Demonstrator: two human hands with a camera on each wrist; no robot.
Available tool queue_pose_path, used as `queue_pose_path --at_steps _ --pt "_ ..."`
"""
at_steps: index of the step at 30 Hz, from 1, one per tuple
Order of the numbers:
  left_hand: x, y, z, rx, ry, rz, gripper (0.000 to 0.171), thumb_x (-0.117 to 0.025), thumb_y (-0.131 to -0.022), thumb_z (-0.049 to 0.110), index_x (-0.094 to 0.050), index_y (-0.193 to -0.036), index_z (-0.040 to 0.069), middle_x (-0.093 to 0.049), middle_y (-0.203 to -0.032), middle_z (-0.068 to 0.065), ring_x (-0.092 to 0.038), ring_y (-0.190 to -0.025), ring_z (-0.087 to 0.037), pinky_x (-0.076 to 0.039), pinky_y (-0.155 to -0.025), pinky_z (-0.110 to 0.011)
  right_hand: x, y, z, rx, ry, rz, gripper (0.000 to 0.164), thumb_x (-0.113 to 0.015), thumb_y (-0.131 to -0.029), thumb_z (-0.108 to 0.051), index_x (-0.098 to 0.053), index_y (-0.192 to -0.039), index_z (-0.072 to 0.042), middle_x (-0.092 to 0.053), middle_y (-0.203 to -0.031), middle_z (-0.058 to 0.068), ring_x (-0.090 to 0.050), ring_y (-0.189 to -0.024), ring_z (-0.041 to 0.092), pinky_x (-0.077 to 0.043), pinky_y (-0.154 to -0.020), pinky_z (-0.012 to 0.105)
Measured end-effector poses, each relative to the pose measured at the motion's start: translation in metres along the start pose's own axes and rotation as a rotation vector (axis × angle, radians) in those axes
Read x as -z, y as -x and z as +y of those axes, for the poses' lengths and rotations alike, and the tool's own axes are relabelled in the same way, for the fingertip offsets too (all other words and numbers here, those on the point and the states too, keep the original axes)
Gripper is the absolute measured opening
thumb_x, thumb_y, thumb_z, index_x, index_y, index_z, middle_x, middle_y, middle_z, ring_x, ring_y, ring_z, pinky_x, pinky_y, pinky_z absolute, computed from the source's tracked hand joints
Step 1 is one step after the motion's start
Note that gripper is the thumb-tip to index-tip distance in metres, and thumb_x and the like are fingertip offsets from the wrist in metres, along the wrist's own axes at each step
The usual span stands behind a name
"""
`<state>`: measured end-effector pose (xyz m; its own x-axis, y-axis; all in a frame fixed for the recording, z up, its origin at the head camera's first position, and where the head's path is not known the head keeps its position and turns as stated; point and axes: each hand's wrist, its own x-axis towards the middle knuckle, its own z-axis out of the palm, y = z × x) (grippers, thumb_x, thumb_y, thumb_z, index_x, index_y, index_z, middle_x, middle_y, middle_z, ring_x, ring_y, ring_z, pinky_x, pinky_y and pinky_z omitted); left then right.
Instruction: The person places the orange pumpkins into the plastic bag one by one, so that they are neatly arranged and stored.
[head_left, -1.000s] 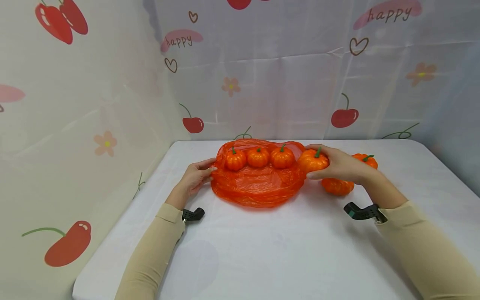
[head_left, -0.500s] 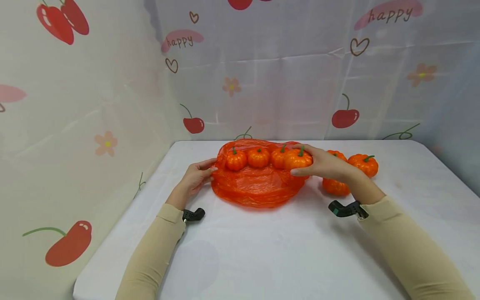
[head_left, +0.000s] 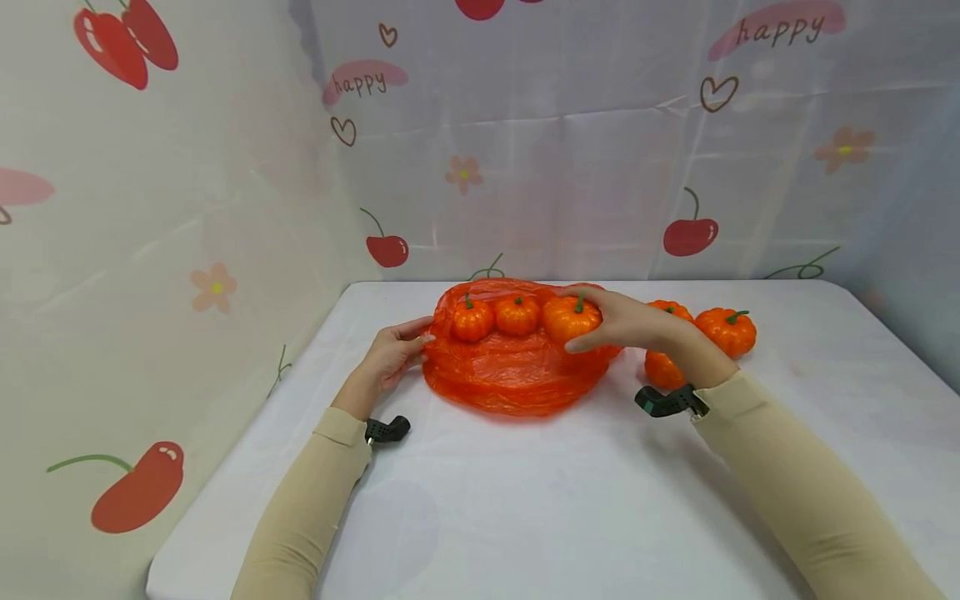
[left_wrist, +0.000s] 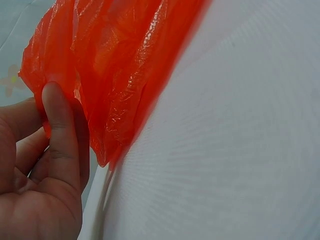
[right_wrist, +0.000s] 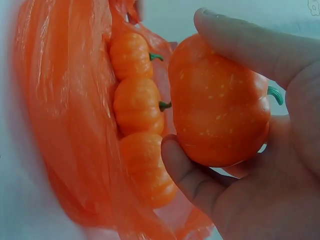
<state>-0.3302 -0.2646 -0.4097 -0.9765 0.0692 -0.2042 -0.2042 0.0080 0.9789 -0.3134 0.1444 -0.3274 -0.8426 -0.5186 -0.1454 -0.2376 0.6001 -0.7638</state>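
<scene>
A red plastic bag [head_left: 517, 379] lies spread open on the white table. My left hand [head_left: 390, 354] pinches its left edge; in the left wrist view the thumb [left_wrist: 56, 107] presses the thin film [left_wrist: 125, 75]. Over the bag's right part, my right hand [head_left: 633, 323] grips a small orange pumpkin [head_left: 568, 321] with a green stem, thumb on one side and fingers on the other. Two small pumpkins, the left one [head_left: 472, 319] and the middle one [head_left: 517, 315], sit in the bag. A third pumpkin [right_wrist: 146, 170] in their row shows in the right wrist view; the held one hides it in the head view.
Right of the bag stand three more pumpkins: one at the back [head_left: 670, 308], one in front [head_left: 662, 371] partly behind my right wrist, and one further right [head_left: 726, 332]. A patterned curtain [head_left: 562, 192] rises behind the table [head_left: 510, 500].
My right hand has carried the held pumpkin leftward from the bag's right edge to over the rightmost pumpkin inside. My left hand stays at the bag's left edge.
</scene>
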Motion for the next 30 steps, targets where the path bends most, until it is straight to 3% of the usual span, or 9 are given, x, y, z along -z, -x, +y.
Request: queue_pose_path --at_steps 5,15,23,30 --pt "0.0 -0.001 -0.001 0.002 0.007 -0.004 0.046 -0.066 -0.1 0.01 -0.061 -0.145 0.02 -0.055 -0.15 -0.007 -0.059 -0.078 -0.015 -0.057 -0.07 -0.019 -0.006 -0.012 -0.007 0.014 0.019 -0.024 0.101 -0.087 -0.081 -0.043 -0.029 -0.162 -0.026 -0.038 -0.156 0.008 -0.05 -0.131 0.031 -0.053 -0.105 0.048" --pt "0.0 0.0 0.001 0.005 0.003 0.0 0.046 -0.067 -0.1 0.011 -0.061 -0.145 0.021 -0.054 -0.151 -0.005 -0.06 -0.083 -0.015 -0.058 -0.073 -0.019 -0.017 -0.04 -0.027 -0.022 0.028 -0.067 0.102 -0.088 -0.08 -0.041 -0.028 -0.159 -0.019 -0.049 -0.146 0.007 -0.052 -0.128 0.029 -0.052 -0.106 0.045" --pt "0.001 0.0 -0.001 -0.003 0.03 -0.006 0.047 -0.066 -0.1 0.009 -0.061 -0.146 0.018 -0.055 -0.15 -0.008 -0.059 -0.074 -0.014 -0.058 -0.071 -0.019 -0.025 -0.062 -0.038 -0.009 -0.01 -0.131 0.107 -0.087 -0.082 -0.038 -0.021 -0.165 -0.022 -0.041 -0.155 0.003 -0.047 -0.136 0.027 -0.046 -0.114 0.048" --pt "0.001 0.0 0.001 0.001 0.018 -0.015 0.046 -0.066 -0.101 0.01 -0.061 -0.146 0.02 -0.055 -0.15 -0.007 -0.059 -0.079 -0.015 -0.057 -0.07 -0.019 -0.037 -0.081 -0.044 0.023 0.02 -0.156 0.095 -0.086 -0.084 -0.035 -0.031 -0.16 -0.018 -0.04 -0.155 0.003 -0.042 -0.139 0.026 -0.041 -0.117 0.049"
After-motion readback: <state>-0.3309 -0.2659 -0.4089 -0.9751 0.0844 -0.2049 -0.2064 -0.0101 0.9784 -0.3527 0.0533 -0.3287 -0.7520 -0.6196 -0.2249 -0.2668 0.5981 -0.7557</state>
